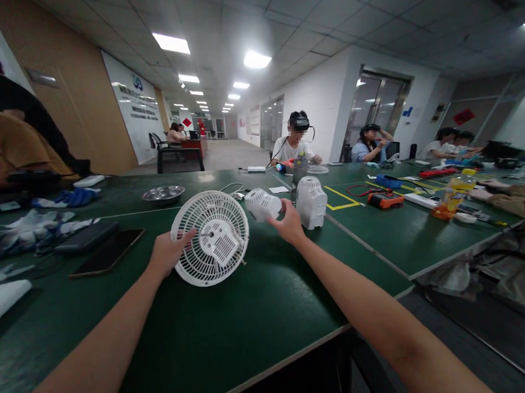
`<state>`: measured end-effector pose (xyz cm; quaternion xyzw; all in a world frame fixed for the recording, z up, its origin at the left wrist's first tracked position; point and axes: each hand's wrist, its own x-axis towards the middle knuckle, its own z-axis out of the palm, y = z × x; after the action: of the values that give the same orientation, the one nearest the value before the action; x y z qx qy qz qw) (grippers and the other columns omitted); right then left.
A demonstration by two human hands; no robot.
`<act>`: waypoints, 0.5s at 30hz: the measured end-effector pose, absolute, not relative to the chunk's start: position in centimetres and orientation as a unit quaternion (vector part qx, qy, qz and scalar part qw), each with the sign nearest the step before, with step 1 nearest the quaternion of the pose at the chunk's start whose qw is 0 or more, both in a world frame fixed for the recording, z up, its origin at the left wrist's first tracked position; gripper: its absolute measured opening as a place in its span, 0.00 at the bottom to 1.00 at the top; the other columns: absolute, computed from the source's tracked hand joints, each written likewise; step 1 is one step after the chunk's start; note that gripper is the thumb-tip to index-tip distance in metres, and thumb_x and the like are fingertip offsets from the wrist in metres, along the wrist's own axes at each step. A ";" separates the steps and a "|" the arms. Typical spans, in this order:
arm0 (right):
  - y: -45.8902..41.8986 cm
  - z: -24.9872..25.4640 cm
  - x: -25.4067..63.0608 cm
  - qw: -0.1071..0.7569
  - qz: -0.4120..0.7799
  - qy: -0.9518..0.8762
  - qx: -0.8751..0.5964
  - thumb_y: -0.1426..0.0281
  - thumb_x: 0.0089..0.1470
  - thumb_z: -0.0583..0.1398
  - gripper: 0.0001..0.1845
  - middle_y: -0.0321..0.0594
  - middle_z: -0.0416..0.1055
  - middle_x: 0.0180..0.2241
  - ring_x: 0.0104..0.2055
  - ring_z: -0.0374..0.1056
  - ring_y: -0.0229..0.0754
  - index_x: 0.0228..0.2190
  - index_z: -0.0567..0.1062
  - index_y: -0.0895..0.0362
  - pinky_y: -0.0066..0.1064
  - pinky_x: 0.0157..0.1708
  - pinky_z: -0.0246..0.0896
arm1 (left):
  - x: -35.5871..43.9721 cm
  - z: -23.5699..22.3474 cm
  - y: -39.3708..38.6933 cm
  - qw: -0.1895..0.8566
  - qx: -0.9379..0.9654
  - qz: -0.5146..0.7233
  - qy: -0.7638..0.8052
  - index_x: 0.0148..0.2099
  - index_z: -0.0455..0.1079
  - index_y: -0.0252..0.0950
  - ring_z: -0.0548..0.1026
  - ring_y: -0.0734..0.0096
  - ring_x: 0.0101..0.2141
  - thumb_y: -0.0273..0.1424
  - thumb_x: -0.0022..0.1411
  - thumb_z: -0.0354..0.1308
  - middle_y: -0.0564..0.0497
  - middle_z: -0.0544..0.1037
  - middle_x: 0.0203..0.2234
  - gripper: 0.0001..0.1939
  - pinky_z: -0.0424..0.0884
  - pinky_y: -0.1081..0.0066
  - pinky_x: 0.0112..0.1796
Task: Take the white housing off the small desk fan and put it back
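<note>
My left hand [172, 252] grips the left rim of a round white fan grille [211, 240], which is tilted up above the table with its slotted motor mount facing me. Its thumb lies across the bars. In my right hand [289, 223] is a white plastic motor cover [263, 205] with vent slots, held by its right end between thumb and fingers. The cover is just right of the grille's upper edge. Beyond my right hand, a white vented fan base [311, 203] stands upright on the green table [255, 330].
A metal bowl [163, 195] sits behind the grille. On the left lie a phone [107, 252], a dark case [87, 237] and gloves [78, 197]. To the right are an orange multimeter [385, 200] and a drink bottle [454, 195]. A person [292, 142] sits across the table.
</note>
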<state>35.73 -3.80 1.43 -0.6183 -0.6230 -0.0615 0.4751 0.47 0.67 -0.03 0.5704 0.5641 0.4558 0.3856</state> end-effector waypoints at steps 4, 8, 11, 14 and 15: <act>-2.8 -0.2 35.2 0.381 -0.005 -0.595 -0.708 0.52 0.44 0.64 0.39 0.49 0.69 0.47 0.49 0.64 0.51 0.53 0.62 0.59 0.41 0.49 0.57 | 0.5 -0.2 0.9 0.382 0.573 0.453 0.566 0.39 0.75 0.33 0.80 0.55 0.29 0.47 0.47 0.67 0.45 0.81 0.27 0.24 0.75 0.63 0.27; -2.7 -0.8 34.3 0.327 -0.007 -0.556 -0.764 0.49 0.45 0.62 0.37 0.56 0.67 0.50 0.54 0.60 0.58 0.50 0.65 0.61 0.49 0.53 0.52 | 0.6 -0.6 1.5 0.370 0.573 0.461 0.567 0.38 0.75 0.32 0.79 0.55 0.29 0.46 0.47 0.66 0.44 0.81 0.28 0.23 0.74 0.63 0.28; -3.2 -0.3 32.6 0.357 -0.043 -0.520 -0.775 0.52 0.47 0.62 0.38 0.62 0.63 0.52 0.56 0.57 0.63 0.52 0.64 0.64 0.53 0.54 0.49 | 0.7 -1.2 2.1 0.342 0.582 0.482 0.558 0.40 0.74 0.32 0.79 0.58 0.29 0.46 0.48 0.65 0.44 0.81 0.30 0.23 0.74 0.63 0.30; -3.8 0.9 30.4 0.461 -0.051 -0.510 -0.724 0.58 0.48 0.61 0.35 0.59 0.58 0.56 0.60 0.53 0.62 0.55 0.61 0.60 0.53 0.56 0.49 | 0.6 -1.8 2.7 0.270 0.599 0.494 0.570 0.41 0.72 0.33 0.78 0.59 0.32 0.47 0.49 0.64 0.44 0.80 0.33 0.24 0.73 0.64 0.32; -4.0 1.2 29.5 0.501 -0.010 -0.518 -0.694 0.59 0.49 0.60 0.32 0.55 0.58 0.56 0.60 0.54 0.59 0.54 0.62 0.57 0.51 0.56 0.50 | 0.5 -1.9 2.8 0.249 0.603 0.491 0.577 0.41 0.71 0.34 0.78 0.59 0.33 0.47 0.50 0.64 0.44 0.80 0.34 0.23 0.73 0.64 0.33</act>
<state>29.50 -4.02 1.22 -0.6936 -0.5178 -0.0101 0.5008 0.51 2.84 -1.91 0.6034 0.5769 0.4908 0.2494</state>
